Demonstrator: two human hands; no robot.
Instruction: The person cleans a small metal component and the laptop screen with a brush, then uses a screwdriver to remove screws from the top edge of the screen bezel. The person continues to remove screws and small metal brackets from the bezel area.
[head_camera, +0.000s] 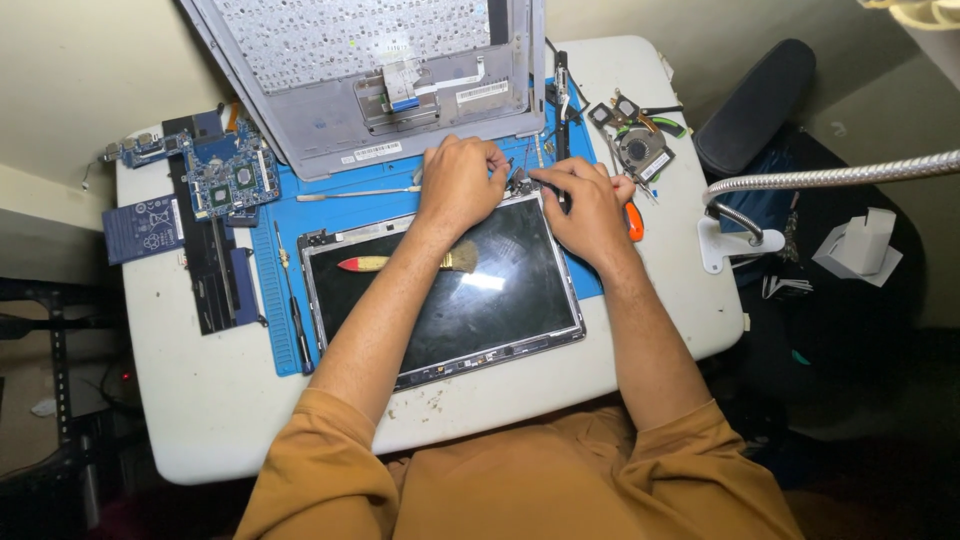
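Note:
A bare laptop screen panel (500, 300) lies flat on a blue work mat (275, 290). My left hand (460, 180) rests at the panel's top edge, fingers curled over a small metal part near the hinge corner (522, 183). My right hand (590, 205) is closed around a tool with an orange handle (634, 222), its tip at the same corner. A small brush with a red and wooden handle (400, 263) lies on the screen, partly under my left forearm.
A grey laptop keyboard shell (330, 110) stands tilted at the back. A blue circuit board (230, 175), a black battery strip (215, 280), screwdrivers (295, 320), a metal pry tool (350, 194), a cooling fan (640, 150) and a gooseneck lamp (800, 182) surround the mat.

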